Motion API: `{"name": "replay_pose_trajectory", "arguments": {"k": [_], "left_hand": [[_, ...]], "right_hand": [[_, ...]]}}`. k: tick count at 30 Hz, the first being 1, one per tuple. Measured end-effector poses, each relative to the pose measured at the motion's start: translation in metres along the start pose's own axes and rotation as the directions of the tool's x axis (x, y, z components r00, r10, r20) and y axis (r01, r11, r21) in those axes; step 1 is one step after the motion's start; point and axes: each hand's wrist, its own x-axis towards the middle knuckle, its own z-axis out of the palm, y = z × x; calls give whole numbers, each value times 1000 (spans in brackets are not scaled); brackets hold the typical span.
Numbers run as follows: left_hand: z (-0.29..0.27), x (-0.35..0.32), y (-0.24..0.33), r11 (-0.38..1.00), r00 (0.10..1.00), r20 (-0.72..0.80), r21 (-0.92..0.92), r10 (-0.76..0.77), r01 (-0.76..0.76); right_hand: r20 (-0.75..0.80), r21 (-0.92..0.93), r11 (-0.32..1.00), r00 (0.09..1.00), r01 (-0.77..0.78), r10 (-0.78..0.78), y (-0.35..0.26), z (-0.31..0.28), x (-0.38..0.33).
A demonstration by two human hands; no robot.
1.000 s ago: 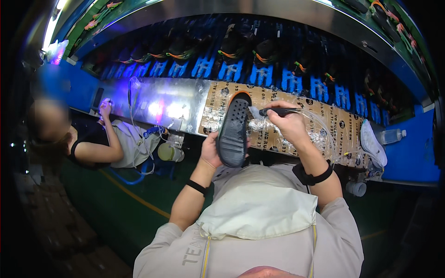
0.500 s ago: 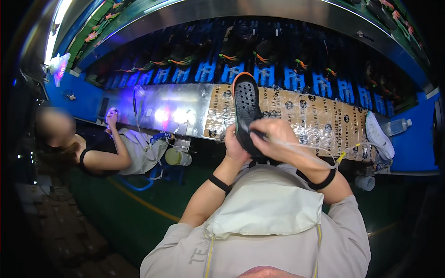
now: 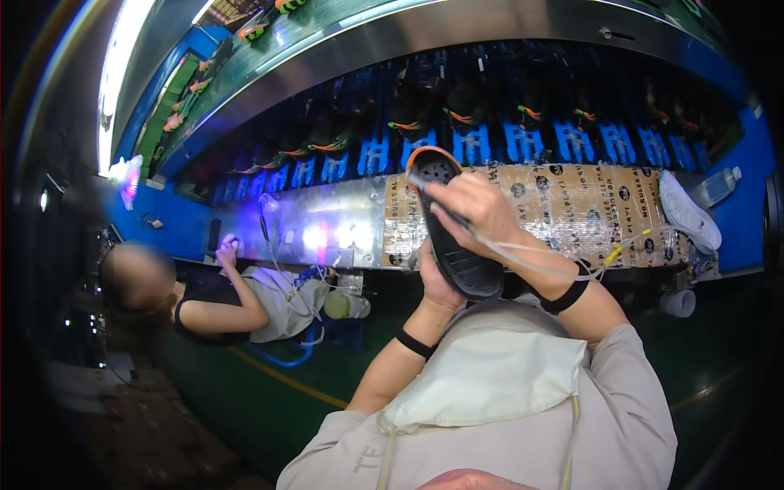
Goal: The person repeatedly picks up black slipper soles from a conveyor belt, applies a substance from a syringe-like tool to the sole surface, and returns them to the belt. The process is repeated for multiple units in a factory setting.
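I hold a black shoe sole (image 3: 457,245) with an orange rim upright in front of my chest, tread side toward me. My left hand (image 3: 437,282) supports its lower end from behind. My right hand (image 3: 478,208) rests over the upper part of the sole, gripping a thin tool with a clear hose that trails off to the right. A black band sits on each wrist.
A conveyor bench (image 3: 572,204) with a taped cardboard front runs across, with rows of dark shoes on blue holders (image 3: 482,139) behind. A white sole (image 3: 686,212) and a plastic bottle (image 3: 719,186) lie at right. A seated co-worker (image 3: 212,302) works at left.
The sole has been lifted and tilted, its top end now higher and leaning left. My right hand has slid up over it with the tool.
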Motion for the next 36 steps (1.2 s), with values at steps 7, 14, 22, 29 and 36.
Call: {"name": "replay_pose_trajectory", "arguments": {"k": [7,14,22,29,36], "left_hand": [[2,2,6,995,969,243,-94,40,-17],[3,9,6,984,954,283,-169,96,-49],[4,12,13,986,950,274,-115,148,-121],[-12,13,19,967,963,147,78,228,-241],[24,16,37,953,956,145,129,254,-273]], "right_hand": [[-148,225,964,973,-144,180,11,-3,1],[147,515,844,985,-151,86,3,-19,2],[190,336,942,978,21,-89,-9,-25,1],[340,307,945,915,112,-219,-23,-35,2],[312,224,957,916,184,-250,-26,-42,5]]}}
